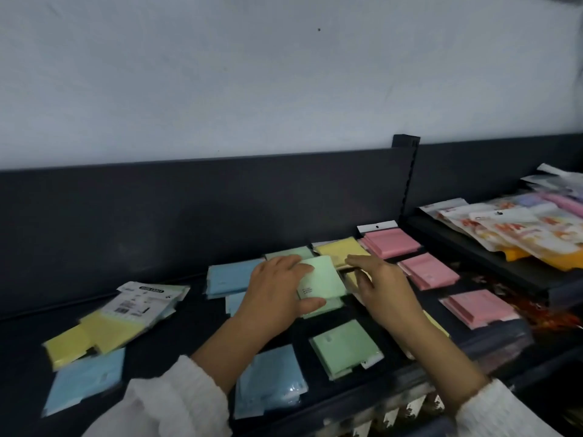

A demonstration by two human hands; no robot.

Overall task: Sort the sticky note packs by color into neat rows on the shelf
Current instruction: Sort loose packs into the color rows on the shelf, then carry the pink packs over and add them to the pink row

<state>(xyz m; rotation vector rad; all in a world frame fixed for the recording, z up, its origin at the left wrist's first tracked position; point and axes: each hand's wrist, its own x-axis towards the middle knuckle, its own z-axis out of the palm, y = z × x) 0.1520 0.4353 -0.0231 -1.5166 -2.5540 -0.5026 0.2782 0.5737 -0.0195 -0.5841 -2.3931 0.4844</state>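
Pinching a green pack (325, 279), the left grip (274, 288) has its fingers on top and its thumb curled at the near edge. The pack is in the middle of the shelf (157, 326), just over more green ones, and it sits a bit crooked. The right grip (383, 288) is beside it, fingers stretched out over the yellow packs (339, 249). It holds nothing. I cannot tell if it touches them.

Right of the yellow ones, the pink packs (392, 242) lie in a row from back to front. On the left lie the blue packs (228, 275). Far left is a loose pile (94, 332) of yellow and blue, not sorted yet.

I think this step is laying the green pack in its row. The packs look smooth and shiny, so it may slip from the pinch or slide off the one below. If it lands crooked, the row is not neat. The arms pass close to the front green pack (344, 345) and the front blue pack (271, 380), so a sleeve could push those out of line or off the edge.
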